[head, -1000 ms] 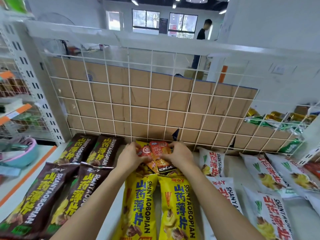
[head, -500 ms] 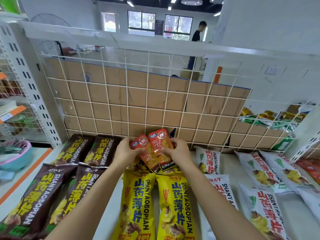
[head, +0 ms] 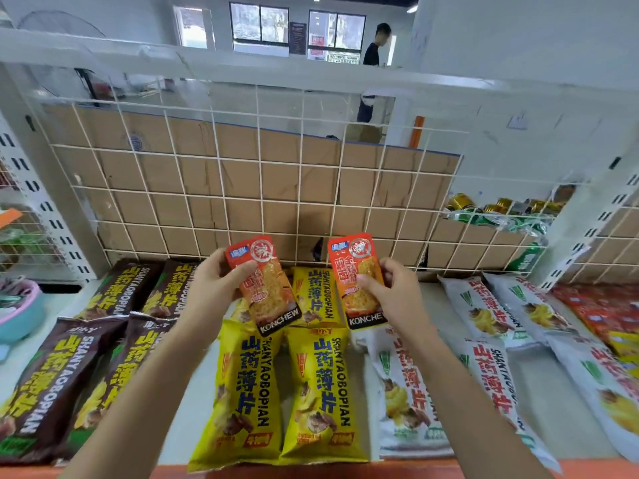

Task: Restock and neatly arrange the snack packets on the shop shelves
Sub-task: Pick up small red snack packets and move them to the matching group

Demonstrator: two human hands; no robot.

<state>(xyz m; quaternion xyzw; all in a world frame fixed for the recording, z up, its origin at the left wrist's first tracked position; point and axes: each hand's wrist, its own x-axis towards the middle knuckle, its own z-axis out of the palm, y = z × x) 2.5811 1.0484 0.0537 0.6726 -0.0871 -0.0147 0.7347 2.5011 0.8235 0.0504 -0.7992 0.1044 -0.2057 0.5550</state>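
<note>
Orange sachets, two in count, both marked KONCHEW, held up above the shelf (head: 195, 420) and in front of the wire grid (head: 242, 188). Left sachet (head: 273, 295) pinched near its upper end by the left hand (head: 209, 288), thumb on the front, fingers curled behind; tilted, lower end toward the right. Right sachet (head: 345, 267) gripped in the same way by the right hand (head: 397, 295), thumb across the front; nearly upright. Clearly apart from each other, not touching.

Below, flat on the shelf in rows:
- Brown packets (head: 52, 385): four at the left, two in front and two behind.
- Yellow packets (head: 318, 392): two in front, side by side and touching; one more plain to see behind, between the sachets; a further one partly hidden under the left sachet.
- White packets (head: 404, 392): at least five at the right, exact count not possible at the edge of view.
- Red packets (head: 601, 312): far right, number not clear.

Behind the grid, brown cardboard (head: 207, 174) and green and gold cans (head: 498, 212), too crowded to count. One basin (head: 17, 316), pink and blue, at far left. One person (head: 375, 46) in a dark top, far behind.
</note>
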